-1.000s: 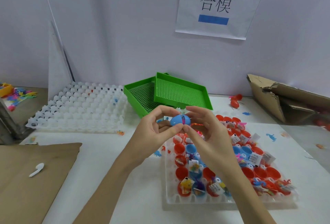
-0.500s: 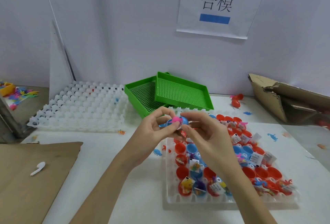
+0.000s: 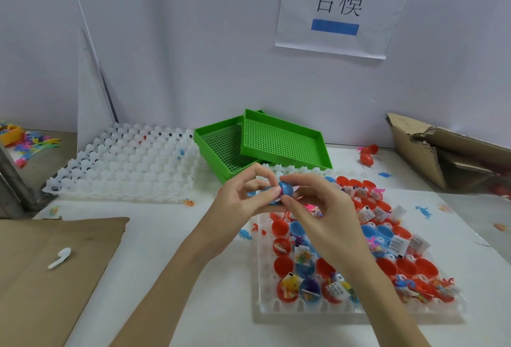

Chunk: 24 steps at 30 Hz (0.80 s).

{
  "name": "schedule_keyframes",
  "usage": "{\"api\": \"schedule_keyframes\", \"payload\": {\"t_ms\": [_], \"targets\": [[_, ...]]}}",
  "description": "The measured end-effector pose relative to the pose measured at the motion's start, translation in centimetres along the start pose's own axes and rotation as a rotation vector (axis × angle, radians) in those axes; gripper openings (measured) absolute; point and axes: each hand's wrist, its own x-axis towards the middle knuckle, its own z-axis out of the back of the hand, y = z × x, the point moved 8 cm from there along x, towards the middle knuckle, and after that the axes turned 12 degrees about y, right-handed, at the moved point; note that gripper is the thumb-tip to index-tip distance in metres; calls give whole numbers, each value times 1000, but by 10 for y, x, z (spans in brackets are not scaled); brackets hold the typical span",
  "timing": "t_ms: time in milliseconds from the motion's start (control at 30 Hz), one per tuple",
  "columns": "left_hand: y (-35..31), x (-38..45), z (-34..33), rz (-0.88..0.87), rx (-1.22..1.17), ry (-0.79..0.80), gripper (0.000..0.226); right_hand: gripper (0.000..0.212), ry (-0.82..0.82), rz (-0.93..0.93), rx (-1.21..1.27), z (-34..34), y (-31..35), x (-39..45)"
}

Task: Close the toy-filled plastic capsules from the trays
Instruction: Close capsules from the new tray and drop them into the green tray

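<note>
A blue plastic capsule (image 3: 284,189) with a pink toy showing at its seam is held between both hands above the far left corner of the clear tray (image 3: 356,310). My left hand (image 3: 246,203) pinches its left half with thumb and forefinger. My right hand (image 3: 323,208) pinches the right half from the other side. The tray holds several open red and blue capsule halves with small toys and paper slips in them.
A white empty cell tray (image 3: 124,169) lies at the back left, two stacked green mesh trays (image 3: 276,142) behind the hands. Brown cardboard (image 3: 41,272) with a white earbud (image 3: 59,257) lies at the left, a torn box (image 3: 448,153) at the right. Red capsules (image 3: 367,154) sit near the wall.
The capsule was blue and nearly closed a second ago, then gaped with the pink toy showing; now the blue halves are pressed closer, pink still at the seam. Both hands stayed in place.
</note>
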Motion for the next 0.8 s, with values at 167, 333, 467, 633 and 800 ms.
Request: {"api": "schedule_keyframes", "payload": {"t_ms": [167, 333, 467, 633, 800], "targets": [[1, 0, 3, 19, 4, -55, 6, 34, 0, 16, -14, 0, 1, 0], [4, -1, 1, 57, -72, -101, 19, 37, 10, 62, -9, -2, 5, 1], [1, -2, -6, 83, -212, 36, 34, 33, -28, 81, 37, 5, 7, 1], [-2, -4, -9, 62, -89, 45, 31, 36, 23, 72, 96, 11, 7, 2], [-13, -3, -2, -10, 3, -44, 32, 34, 34, 74, 152, 12, 6, 2]]}}
